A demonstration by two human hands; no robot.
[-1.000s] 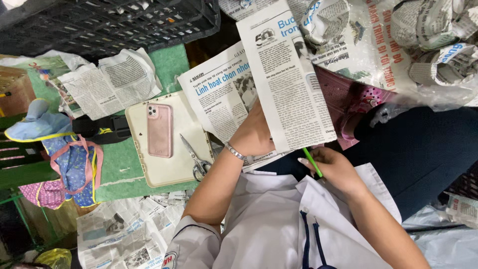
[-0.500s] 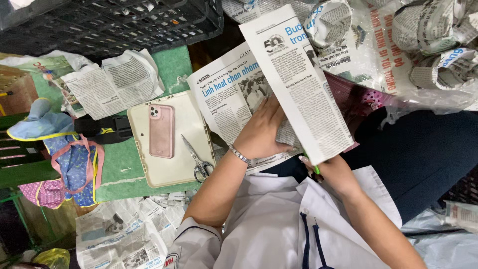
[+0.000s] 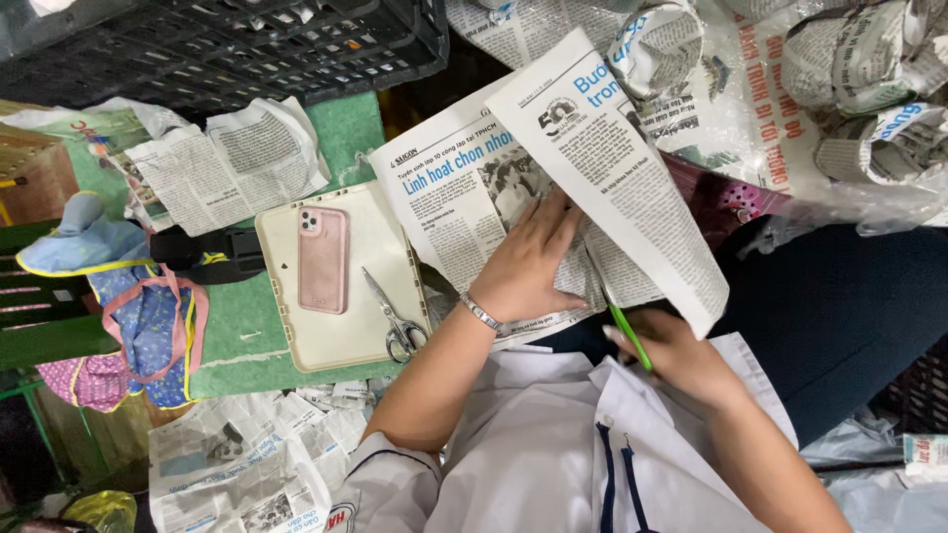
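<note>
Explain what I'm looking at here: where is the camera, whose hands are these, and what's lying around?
The one picture comes from a camera worn on a person's head, looking down. The left hand presses flat on a newspaper sheet being folded. The right hand holds a thin green stick, perhaps a pen, under the sheet's edge. Beside them a cream tray carries a pink phone and scissors. Crumpled newspaper wads lie at the top right, a black crate at the top left.

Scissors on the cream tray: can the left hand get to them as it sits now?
Probably yes. The scissors lie uncovered on the tray, just beside the left hand, which is spread flat on the newspaper. Nothing stands between them; it would have to lift off the sheet.
</note>
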